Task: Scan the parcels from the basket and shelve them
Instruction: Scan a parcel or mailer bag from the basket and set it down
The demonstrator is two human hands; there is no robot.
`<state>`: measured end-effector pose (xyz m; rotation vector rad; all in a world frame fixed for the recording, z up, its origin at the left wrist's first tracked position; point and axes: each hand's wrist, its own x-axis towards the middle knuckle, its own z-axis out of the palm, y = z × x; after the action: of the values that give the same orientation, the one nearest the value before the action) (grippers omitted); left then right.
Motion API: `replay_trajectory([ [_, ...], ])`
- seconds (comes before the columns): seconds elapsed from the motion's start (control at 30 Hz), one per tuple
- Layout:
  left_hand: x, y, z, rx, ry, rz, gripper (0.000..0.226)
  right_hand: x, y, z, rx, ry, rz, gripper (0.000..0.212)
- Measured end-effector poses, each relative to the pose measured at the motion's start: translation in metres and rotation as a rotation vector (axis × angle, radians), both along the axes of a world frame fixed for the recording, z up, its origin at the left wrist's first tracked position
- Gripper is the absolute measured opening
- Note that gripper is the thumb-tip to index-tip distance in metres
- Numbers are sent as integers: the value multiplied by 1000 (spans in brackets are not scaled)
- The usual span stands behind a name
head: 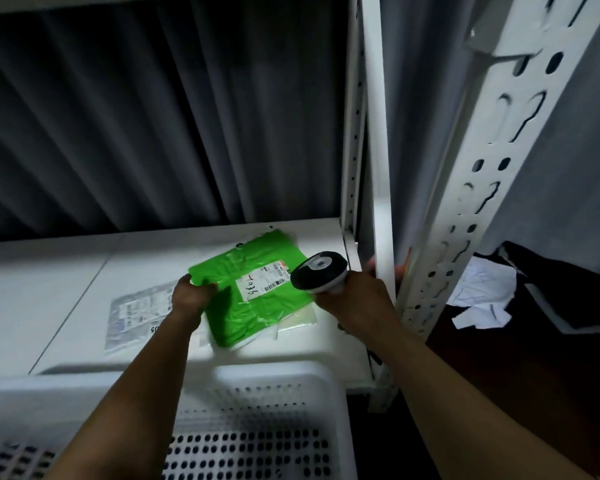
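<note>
My left grip (191, 297) pinches green parcel (257, 317) | right grip (355, 299) clasps scanner (319, 271) | label (257, 284) lies just left of scanner, mid-frame

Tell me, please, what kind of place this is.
Probably a parcel storeroom or pickup point. White slotted metal shelving holds a green plastic mailer bag with a barcode label, the right hand grips a black-and-white handheld barcode scanner, and a white perforated plastic basket stands in front.

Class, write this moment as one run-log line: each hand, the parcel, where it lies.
left hand: grips green parcel at edge | right hand: holds scanner beside label | parcel: on shelf
</note>
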<state>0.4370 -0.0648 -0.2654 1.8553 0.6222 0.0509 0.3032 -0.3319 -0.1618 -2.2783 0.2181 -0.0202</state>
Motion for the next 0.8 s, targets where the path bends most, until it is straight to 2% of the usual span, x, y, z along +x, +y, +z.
replay_trajectory([
  [0.1,-28,-3,16,-36,-29,-43,59,-9,8,10,-40,-11,55,21],
  [0.33,-157,9,48,25,-205,-146,35,-64,31,39,-104,-5,233,25],
  [0.47,-239,34,24,185,-204,-171,29,-108,55,41,-95,64,364,26],
  [0.53,-285,44,-5,175,-95,-196,27,-130,71,31,-133,80,448,26],
  [0.6,-324,55,-47,227,123,-275,29,-149,86,17,-114,71,510,29],
  [0.7,-367,72,-101,343,513,-492,52,-168,107,-10,-145,99,618,32],
  [0.8,-380,82,-139,431,699,-656,64,-173,123,-30,-166,169,681,24],
])
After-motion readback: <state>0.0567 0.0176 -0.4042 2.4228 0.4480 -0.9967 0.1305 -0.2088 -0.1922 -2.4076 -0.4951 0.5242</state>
